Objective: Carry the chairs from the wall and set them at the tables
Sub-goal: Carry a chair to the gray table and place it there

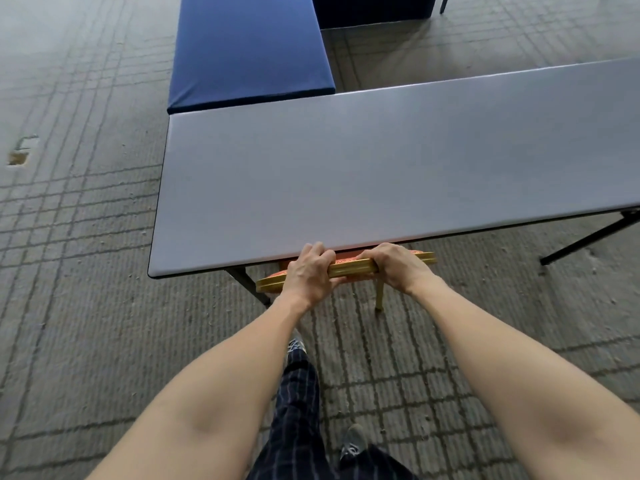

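A chair (349,269) with a gold frame and orange patterned padding stands tucked under the near edge of a grey folding table (381,161). Only its top rail and one gold back leg show; the seat is hidden beneath the tabletop. My left hand (310,273) grips the gold top rail near its left end. My right hand (398,266) grips the same rail toward its right end. Both hands touch the table's front edge.
A second table (249,46) covered in blue cloth adjoins the grey one at the back left. Black folding legs (588,240) stick out under the grey table at right and left. Grooved concrete floor (76,306) lies all around; my legs and shoes are below.
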A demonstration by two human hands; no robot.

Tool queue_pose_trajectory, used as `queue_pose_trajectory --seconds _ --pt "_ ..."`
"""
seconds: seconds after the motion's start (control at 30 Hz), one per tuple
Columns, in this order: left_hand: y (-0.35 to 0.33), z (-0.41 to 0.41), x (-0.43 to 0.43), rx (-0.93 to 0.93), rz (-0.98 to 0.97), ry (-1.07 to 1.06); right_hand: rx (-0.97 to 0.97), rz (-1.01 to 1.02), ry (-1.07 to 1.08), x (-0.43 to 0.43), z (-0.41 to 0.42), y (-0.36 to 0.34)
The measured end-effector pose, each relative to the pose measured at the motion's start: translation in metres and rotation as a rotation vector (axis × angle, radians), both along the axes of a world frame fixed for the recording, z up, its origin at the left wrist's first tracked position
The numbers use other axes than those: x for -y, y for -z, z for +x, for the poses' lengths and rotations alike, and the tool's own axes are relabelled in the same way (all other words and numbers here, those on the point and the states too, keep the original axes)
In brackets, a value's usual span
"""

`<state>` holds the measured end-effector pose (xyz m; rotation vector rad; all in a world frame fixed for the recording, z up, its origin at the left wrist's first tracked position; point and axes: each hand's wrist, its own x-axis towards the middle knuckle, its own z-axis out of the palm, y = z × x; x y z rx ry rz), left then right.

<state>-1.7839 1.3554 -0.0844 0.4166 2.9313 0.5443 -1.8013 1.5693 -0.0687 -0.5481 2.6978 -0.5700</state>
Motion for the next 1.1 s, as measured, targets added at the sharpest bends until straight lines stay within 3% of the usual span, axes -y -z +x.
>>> queue_pose_trajectory --seconds 0.47,0.73,0.93,1.1 --pt "0.000 -0.034 0.004 0.070 -0.076 -0.044 -0.062 0.029 -0.042 0.007 -0.037 0.013" --pt "0.004 -0.034 -0.002 0.104 -0.108 -0.046 -0.072 0.092 0.015 0.006 -0.034 0.024" --pt "0.003 -0.033 -0.004 0.191 -0.108 0.005 0.009 0.306 0.146 0.016 -0.016 0.010" --pt "-0.009 -0.034 0.000 0.276 -0.106 0.071 0.069 0.277 0.228 0.032 0.006 -0.013"
